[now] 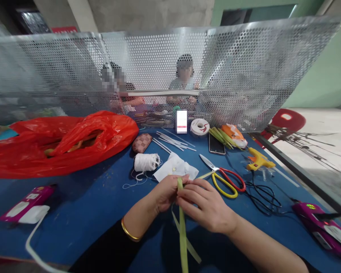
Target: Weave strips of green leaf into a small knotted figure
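Close together near the front middle of the blue table, my left hand (168,192) and my right hand (207,203) both pinch a pale green flat strip (182,235). Its long end hangs down toward me, and a second, paler strip end (193,252) slants beside it. The fingers hide how the strips cross or join. Just beyond my hands lies a white tissue (174,167) with small bits on it. Scissors (222,175) with one red and one yellow handle lie right of it, blades partly open. A spool of white thread (146,162) sits to the left, its loose end trailing.
At left stands a red plastic bag (74,142), with a purple device (30,204) before it. Right are a yellow glue gun (258,160), black cables, and another purple device (324,227). White sticks (173,141), a ribbon roll (199,127) and a phone (216,146) lie before a perforated metal screen (159,57).
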`<state>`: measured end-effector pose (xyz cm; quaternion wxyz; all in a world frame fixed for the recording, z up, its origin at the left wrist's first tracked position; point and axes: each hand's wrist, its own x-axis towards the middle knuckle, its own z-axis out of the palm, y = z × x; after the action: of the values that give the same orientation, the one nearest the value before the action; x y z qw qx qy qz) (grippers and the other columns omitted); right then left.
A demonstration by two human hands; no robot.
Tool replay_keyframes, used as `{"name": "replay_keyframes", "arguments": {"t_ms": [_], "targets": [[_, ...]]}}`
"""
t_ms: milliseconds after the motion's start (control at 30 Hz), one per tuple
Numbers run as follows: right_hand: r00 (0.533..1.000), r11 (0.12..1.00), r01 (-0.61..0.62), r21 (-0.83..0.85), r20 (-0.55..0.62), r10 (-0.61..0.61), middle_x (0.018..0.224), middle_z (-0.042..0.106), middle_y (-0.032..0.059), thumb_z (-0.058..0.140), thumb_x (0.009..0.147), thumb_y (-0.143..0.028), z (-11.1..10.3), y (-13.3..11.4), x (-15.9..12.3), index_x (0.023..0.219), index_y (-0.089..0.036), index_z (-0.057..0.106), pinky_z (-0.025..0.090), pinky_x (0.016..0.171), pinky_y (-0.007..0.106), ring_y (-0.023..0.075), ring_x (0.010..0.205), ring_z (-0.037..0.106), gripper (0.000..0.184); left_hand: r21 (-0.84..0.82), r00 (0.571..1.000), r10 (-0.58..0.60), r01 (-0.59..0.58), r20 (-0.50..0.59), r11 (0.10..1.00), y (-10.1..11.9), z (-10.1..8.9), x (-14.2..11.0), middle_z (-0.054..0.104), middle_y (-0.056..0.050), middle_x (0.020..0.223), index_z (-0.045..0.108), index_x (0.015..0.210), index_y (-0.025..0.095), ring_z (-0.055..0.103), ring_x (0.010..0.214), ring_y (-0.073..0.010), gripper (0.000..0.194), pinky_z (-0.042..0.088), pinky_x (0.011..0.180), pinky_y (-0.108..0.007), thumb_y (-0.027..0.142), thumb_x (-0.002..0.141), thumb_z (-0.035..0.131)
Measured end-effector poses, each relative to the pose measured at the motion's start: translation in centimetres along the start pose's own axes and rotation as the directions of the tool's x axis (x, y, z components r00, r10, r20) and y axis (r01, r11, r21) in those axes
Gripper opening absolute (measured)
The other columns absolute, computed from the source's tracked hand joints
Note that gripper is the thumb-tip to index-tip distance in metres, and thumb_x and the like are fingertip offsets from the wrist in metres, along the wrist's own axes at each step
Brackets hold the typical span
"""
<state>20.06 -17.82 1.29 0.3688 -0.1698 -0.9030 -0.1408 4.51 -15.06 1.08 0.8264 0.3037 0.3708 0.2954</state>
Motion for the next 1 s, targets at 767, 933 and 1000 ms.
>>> {"name": "replay_keyframes", "arguments": {"t_ms": [767,933,1000], "targets": [[0.994,0.972,-0.107,0.211,-0.01,0.111,0.105,0.072,0.0112,0.051,0.086,-0.004,-0.2,1.0,0.2,0.109,-0.013,0.059,0.05,0.099,0.04,0.0197,0.104,0.066,0.026,-0.217,0.997,0.047,-0.059,-0.06,0.974,1.6,-1.2,-0.1,0.067,-0.008,0.073,0.068,0.089,0.007,0.064,0.054,-0.011,0.031,0.049,0.044,-0.016,0.031,0.095,0.049],[0.994,0.992,-0.098,0.075,-0.048,0.101,0.103,0.074,0.0077,0.057,0.085,-0.006,-0.5,0.8,0.1,0.106,-0.016,0.062,0.045,0.098,0.042,0.0213,0.102,0.067,0.024,-0.233,0.994,0.043,-0.065,-0.096,0.97,1.7,-0.8,-0.2,0.068,-0.007,0.069,0.069,0.087,0.007,0.066,0.055,-0.011,0.033,0.053,0.05,-0.017,0.029,0.096,0.047],[0.97,0.979,-0.192,0.065,-0.138,0.2,0.098,0.074,0.0057,0.058,0.084,-0.006,-0.7,0.7,0.0,0.102,-0.019,0.062,0.045,0.096,0.041,0.0202,0.097,0.068,0.022,-0.232,0.992,0.043,-0.07,-0.119,0.97,1.8,-0.7,-0.3,0.07,-0.008,0.072,0.069,0.087,0.007,0.067,0.056,-0.0118,0.032,0.055,0.05,-0.018,0.028,0.096,0.047]]}}
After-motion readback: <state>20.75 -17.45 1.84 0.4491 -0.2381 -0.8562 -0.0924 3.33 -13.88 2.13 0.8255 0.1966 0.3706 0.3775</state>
